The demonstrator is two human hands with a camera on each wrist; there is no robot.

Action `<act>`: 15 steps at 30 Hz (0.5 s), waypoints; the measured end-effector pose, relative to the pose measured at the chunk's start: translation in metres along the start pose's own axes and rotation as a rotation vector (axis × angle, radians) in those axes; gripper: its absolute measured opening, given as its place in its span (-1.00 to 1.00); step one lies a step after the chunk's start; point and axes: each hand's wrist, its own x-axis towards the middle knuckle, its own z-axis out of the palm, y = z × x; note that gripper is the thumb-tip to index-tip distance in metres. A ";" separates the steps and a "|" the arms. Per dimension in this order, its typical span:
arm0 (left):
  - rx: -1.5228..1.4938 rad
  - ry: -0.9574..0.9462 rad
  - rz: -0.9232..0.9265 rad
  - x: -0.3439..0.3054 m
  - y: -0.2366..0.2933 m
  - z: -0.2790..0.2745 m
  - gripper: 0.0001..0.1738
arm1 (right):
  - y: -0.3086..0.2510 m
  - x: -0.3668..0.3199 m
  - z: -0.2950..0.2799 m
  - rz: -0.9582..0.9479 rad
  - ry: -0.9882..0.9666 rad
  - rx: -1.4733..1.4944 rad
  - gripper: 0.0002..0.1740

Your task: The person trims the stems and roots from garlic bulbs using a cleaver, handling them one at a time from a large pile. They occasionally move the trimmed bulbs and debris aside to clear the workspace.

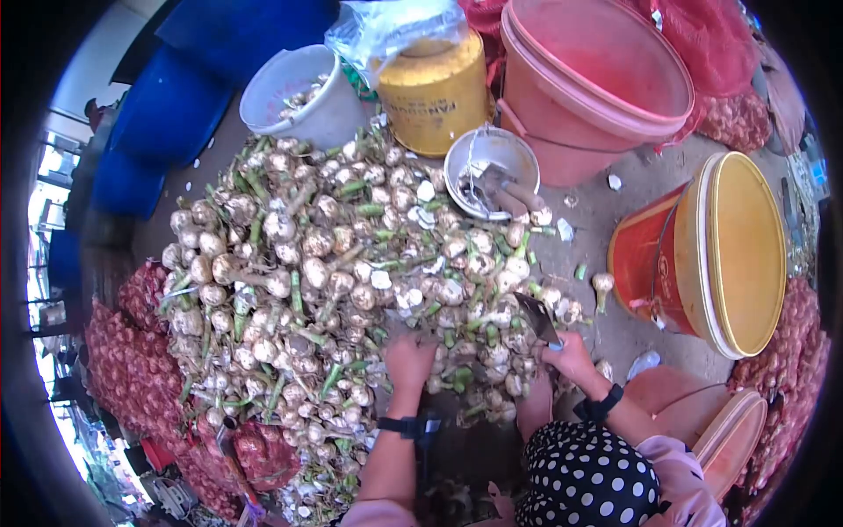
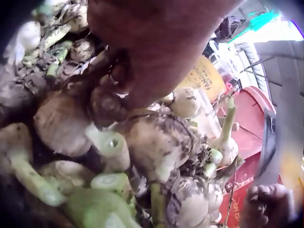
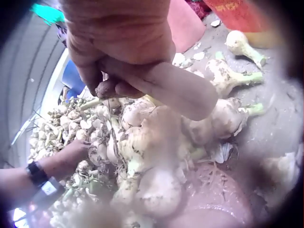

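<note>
A large heap of garlic bulbs (image 1: 316, 241) with cut green stems, soiled with dirt, spreads in front of me. My left hand (image 1: 410, 358) reaches down into its near side. In the left wrist view its fingers curl over a dark, dirty garlic bulb (image 2: 107, 104), partly hidden by the hand. My right hand (image 1: 571, 356) grips a knife at the heap's right edge. The knife's broad dark blade (image 1: 537, 318) points up and left in the head view. Its pale, rounded handle (image 3: 183, 90) sticks out of the fist above several bulbs in the right wrist view.
At the back stand a white bucket (image 1: 347, 114), a yellow bucket (image 1: 435, 105), a metal pot (image 1: 527, 149) and a big pink tub (image 1: 562, 145). A red bucket with a yellow lid (image 1: 751, 255) is at right. Red net sacks (image 1: 132, 360) lie left. Dotted black cloth (image 1: 588, 479) covers my lap.
</note>
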 end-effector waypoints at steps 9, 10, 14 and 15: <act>-1.242 0.251 -0.238 0.148 0.064 -0.232 -0.67 | 0.003 -0.004 -0.002 -0.065 -0.022 -0.077 -0.85; -1.323 0.271 -0.200 0.154 0.056 -0.245 -0.62 | 0.006 -0.006 -0.003 -0.052 -0.002 -0.104 -0.85; -1.218 0.180 -0.142 0.089 -0.007 -0.230 -0.65 | -0.005 -0.011 0.004 -0.009 0.022 -0.148 -0.88; -1.033 0.026 -0.172 0.060 -0.032 -0.218 -0.69 | -0.002 -0.008 0.004 0.008 -0.032 -0.064 -0.93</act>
